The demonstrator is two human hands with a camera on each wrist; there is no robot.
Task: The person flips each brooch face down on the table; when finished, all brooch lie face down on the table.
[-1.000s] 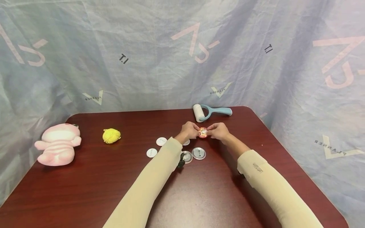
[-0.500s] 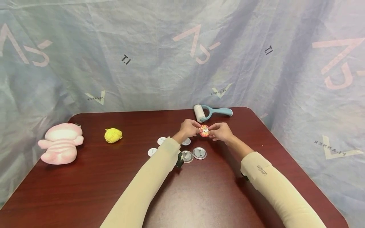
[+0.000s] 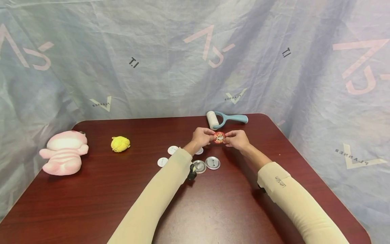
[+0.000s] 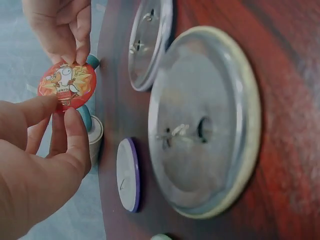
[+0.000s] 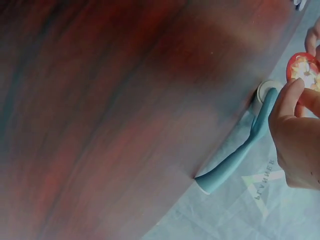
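A round red and yellow button badge (image 3: 219, 137) with a white cartoon bird is held upright between both hands, its printed face turned back to me. My left hand (image 3: 202, 137) pinches its left edge with thumb and fingers, and my right hand (image 3: 238, 139) pinches the right edge. Close up in the left wrist view, the badge (image 4: 82, 86) shows its picture plainly. Nearer me lie two silver-backed badges (image 3: 212, 163), pins facing up. Smaller white-backed badges (image 3: 163, 162) lie left of them, one partly hidden by my left hand.
Behind the hands, near the table's far edge, lies a lint roller (image 3: 212, 120) with a blue handle. A yellow ball of yarn (image 3: 120, 144) and a pink plush toy (image 3: 64, 153) sit to the left. A grey printed curtain (image 3: 164, 61) hangs behind the dark red table (image 3: 137, 200).
Both hands have shifted slightly away and to the right with the badge, which has come up a little. Its face has changed tilt. The other things stay put.
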